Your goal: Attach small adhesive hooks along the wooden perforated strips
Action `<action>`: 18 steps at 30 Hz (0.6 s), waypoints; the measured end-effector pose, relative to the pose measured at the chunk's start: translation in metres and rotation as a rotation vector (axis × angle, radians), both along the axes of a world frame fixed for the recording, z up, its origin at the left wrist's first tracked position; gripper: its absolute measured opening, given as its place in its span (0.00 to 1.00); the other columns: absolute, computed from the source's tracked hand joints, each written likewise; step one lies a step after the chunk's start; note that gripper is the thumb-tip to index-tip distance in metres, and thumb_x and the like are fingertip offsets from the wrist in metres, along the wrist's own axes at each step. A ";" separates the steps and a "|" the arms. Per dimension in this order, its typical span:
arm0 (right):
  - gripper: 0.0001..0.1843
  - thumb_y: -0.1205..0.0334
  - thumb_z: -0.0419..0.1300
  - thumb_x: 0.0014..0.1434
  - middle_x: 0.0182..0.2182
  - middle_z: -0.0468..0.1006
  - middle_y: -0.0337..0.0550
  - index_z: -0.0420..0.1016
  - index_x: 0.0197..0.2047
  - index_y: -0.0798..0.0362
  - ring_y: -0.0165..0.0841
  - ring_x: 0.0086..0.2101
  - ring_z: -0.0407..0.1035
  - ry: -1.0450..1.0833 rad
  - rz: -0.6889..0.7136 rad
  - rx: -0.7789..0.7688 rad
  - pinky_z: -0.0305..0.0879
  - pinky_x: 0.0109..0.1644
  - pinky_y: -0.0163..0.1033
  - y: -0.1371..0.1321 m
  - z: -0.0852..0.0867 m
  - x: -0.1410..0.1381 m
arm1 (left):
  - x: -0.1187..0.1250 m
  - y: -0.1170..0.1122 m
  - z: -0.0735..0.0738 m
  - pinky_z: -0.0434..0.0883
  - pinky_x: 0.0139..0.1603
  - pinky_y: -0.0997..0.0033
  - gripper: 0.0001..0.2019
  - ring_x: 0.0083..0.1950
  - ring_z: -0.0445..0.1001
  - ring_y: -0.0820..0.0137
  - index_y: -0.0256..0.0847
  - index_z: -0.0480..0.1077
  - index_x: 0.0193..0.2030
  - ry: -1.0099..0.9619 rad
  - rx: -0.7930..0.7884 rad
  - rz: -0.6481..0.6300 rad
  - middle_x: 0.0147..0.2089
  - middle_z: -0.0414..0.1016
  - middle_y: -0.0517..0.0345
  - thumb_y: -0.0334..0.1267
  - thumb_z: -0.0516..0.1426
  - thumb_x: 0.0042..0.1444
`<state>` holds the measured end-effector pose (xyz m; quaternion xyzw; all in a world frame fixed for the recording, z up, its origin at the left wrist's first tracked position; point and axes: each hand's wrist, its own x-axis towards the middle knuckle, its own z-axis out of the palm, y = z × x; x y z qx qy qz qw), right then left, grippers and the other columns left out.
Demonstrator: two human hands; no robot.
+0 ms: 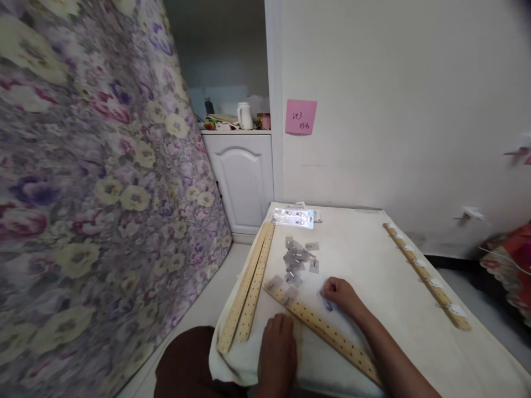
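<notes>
My left hand [277, 348] lies flat with its fingers stretched out on the white cloth beside the near end of a perforated wooden strip [327, 331]. That strip runs diagonally across the table. My right hand [341, 293] rests curled just beyond the strip, its fingertips pinched on a small clear hook piece [327, 305]. A pile of clear adhesive hooks [296, 260] sits just beyond both hands. Two hooks [282, 290] sit stuck on the strip's far end.
Two more wooden strips [249, 287] lie side by side along the table's left edge. A strip carrying several hooks [427, 279] lies at the right. A clear packet [292, 217] is at the far edge. A flowered mattress [91, 182] leans at the left, and a white cabinet [243, 177] stands behind.
</notes>
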<state>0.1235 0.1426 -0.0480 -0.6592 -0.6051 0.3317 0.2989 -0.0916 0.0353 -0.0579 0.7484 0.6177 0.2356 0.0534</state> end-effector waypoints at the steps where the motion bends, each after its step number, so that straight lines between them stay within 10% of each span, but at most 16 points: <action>1: 0.09 0.58 0.60 0.43 0.18 0.72 0.35 0.65 0.20 0.52 0.30 0.23 0.65 0.025 0.015 -0.001 0.56 0.27 0.34 -0.001 0.000 0.002 | 0.000 0.000 0.001 0.62 0.49 0.62 0.15 0.45 0.64 0.64 0.42 0.67 0.39 0.005 -0.003 0.004 0.40 0.66 0.56 0.21 0.47 0.51; 10: 0.15 0.54 0.62 0.43 0.15 0.67 0.29 0.66 0.34 0.52 0.25 0.16 0.61 0.692 0.114 -0.207 0.55 0.22 0.31 -0.027 0.014 -0.017 | 0.002 -0.004 0.003 0.63 0.49 0.62 0.14 0.44 0.63 0.64 0.41 0.67 0.38 -0.009 -0.016 0.004 0.40 0.66 0.55 0.21 0.47 0.51; 18: 0.05 0.61 0.58 0.45 0.15 0.66 0.30 0.64 0.26 0.52 0.24 0.15 0.58 0.584 0.080 -0.100 0.49 0.20 0.31 -0.036 -0.005 -0.047 | 0.002 -0.004 0.003 0.64 0.49 0.61 0.15 0.44 0.63 0.64 0.41 0.68 0.41 -0.027 -0.035 -0.012 0.41 0.67 0.55 0.21 0.47 0.52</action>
